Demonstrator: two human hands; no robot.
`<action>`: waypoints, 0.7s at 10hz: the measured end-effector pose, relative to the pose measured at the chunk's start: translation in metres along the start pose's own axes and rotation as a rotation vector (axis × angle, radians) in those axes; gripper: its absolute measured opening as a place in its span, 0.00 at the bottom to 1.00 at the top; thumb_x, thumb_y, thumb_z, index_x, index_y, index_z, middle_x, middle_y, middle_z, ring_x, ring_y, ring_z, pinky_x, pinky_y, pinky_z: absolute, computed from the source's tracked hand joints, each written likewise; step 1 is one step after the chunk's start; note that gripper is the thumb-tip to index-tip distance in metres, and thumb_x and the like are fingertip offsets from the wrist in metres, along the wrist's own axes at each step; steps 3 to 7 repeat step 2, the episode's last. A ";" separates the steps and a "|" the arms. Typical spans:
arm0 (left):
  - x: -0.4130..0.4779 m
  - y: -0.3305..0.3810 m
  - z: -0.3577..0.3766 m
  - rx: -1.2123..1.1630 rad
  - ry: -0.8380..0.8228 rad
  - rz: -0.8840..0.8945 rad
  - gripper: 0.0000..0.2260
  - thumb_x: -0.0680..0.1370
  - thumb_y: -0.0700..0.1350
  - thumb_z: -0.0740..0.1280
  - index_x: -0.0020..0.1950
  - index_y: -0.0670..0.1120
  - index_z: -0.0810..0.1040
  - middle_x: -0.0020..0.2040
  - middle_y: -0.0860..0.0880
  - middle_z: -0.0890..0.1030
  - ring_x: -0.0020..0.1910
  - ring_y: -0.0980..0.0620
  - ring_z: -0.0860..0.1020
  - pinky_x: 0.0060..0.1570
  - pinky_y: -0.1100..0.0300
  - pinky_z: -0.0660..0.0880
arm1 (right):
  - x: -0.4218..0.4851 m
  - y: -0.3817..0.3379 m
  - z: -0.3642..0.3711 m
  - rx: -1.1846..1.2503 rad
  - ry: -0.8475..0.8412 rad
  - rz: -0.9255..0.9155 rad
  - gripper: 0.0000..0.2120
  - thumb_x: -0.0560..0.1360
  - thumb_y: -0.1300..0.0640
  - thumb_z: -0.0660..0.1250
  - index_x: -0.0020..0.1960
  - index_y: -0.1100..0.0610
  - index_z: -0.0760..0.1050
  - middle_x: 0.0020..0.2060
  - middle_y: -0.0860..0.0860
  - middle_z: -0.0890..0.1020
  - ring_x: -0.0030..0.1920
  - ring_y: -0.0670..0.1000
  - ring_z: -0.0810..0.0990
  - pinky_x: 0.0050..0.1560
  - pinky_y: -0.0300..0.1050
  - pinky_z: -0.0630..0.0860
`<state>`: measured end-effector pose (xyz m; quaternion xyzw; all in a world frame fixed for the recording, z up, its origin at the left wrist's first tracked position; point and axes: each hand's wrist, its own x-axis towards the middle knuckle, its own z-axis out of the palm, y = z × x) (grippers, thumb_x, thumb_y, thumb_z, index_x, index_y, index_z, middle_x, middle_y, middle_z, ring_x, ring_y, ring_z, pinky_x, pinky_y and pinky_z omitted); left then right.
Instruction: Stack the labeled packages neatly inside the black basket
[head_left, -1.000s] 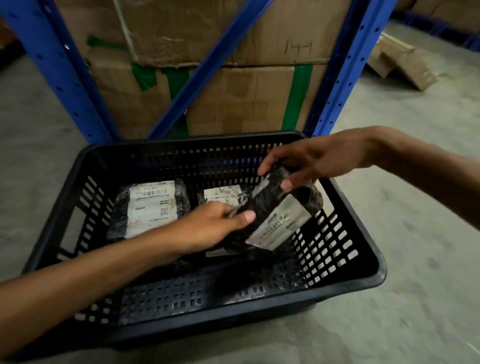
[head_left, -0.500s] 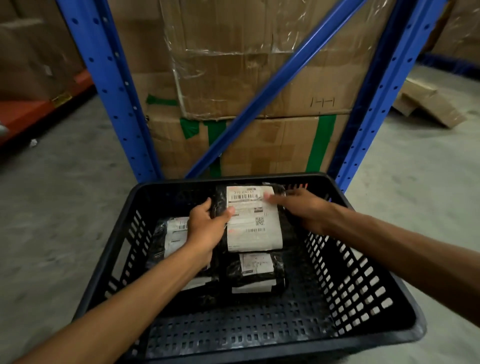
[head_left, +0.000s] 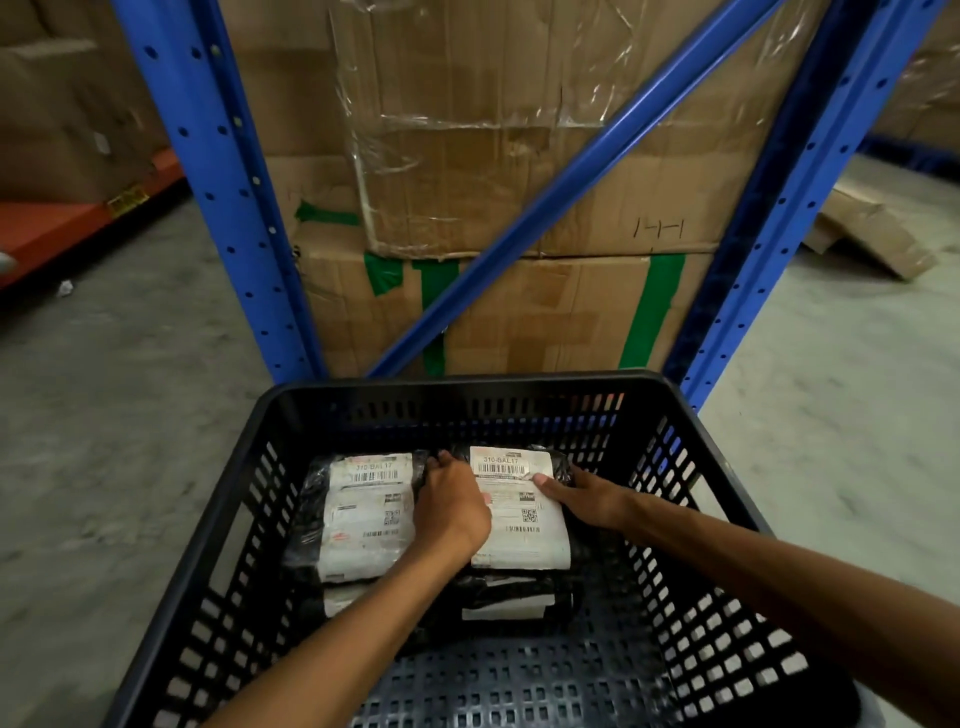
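Note:
A black slotted plastic basket (head_left: 691, 519) stands on the floor below me. Inside lie black plastic packages with white barcode labels. One labelled package (head_left: 363, 519) tops the left pile. Another labelled package (head_left: 524, 525) lies flat on the right pile, over a lower package (head_left: 509, 605). My left hand (head_left: 452, 506) rests between the two piles, its fingers on the right package's left edge. My right hand (head_left: 587, 496) presses on that package's right side, thumb on the label.
Blue steel rack uprights (head_left: 218, 197) and a diagonal brace (head_left: 582, 176) rise just behind the basket, with taped cardboard boxes (head_left: 519, 312) stacked inside. Loose flattened cardboard (head_left: 872, 239) lies on the concrete floor at right. An orange shelf beam (head_left: 62, 223) runs at left.
The package I held tilted above the basket a second ago now lies flat, label up, on the right pile. Both hands have come down with it. The view has tilted up.

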<state>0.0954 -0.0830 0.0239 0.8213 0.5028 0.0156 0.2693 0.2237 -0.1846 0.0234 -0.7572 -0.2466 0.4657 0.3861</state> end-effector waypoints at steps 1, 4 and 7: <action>0.000 0.002 -0.015 -0.054 -0.028 0.043 0.24 0.75 0.43 0.71 0.70 0.43 0.73 0.69 0.44 0.75 0.67 0.45 0.74 0.65 0.55 0.74 | -0.001 -0.010 -0.003 -0.215 0.052 -0.014 0.10 0.83 0.56 0.59 0.63 0.56 0.73 0.58 0.53 0.80 0.57 0.53 0.82 0.56 0.37 0.78; -0.010 -0.001 -0.051 -0.141 -0.206 0.111 0.21 0.75 0.44 0.71 0.68 0.48 0.76 0.65 0.49 0.80 0.62 0.50 0.78 0.59 0.63 0.74 | -0.024 -0.030 -0.012 -0.607 0.099 0.013 0.32 0.81 0.43 0.58 0.79 0.57 0.55 0.70 0.56 0.75 0.68 0.56 0.75 0.65 0.44 0.69; -0.010 -0.001 -0.051 -0.141 -0.206 0.111 0.21 0.75 0.44 0.71 0.68 0.48 0.76 0.65 0.49 0.80 0.62 0.50 0.78 0.59 0.63 0.74 | -0.024 -0.030 -0.012 -0.607 0.099 0.013 0.32 0.81 0.43 0.58 0.79 0.57 0.55 0.70 0.56 0.75 0.68 0.56 0.75 0.65 0.44 0.69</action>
